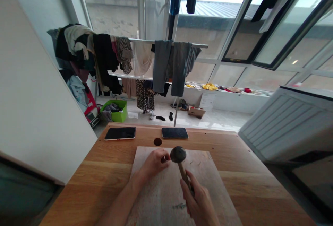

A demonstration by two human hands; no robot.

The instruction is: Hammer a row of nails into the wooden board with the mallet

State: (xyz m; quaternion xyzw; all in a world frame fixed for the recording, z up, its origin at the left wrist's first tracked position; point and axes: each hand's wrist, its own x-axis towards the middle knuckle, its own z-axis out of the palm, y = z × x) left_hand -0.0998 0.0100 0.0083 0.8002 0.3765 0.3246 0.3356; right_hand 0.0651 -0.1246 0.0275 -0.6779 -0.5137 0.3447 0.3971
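My right hand (198,196) grips the wooden handle of a mallet (178,154) with a dark, rounded head. The head is raised just right of my left hand (158,159). My left hand is closed in a pinch over the upper part of a worn, pale wooden board (161,191); what lies between its fingertips is too small to make out. Thin nail-like pieces (199,164) show on the board to the right of the mallet head. A small cluster of metal pieces, perhaps screws or nails (179,206), lies on the board beside my right hand, partly hidden by it.
The board rests on a wooden table (249,188). Along the far edge lie two phones, one at left (120,133) and one at centre (174,133), with a round hole (157,141) between them. Beyond stand a laundry rack (182,43) and a green basket (119,112).
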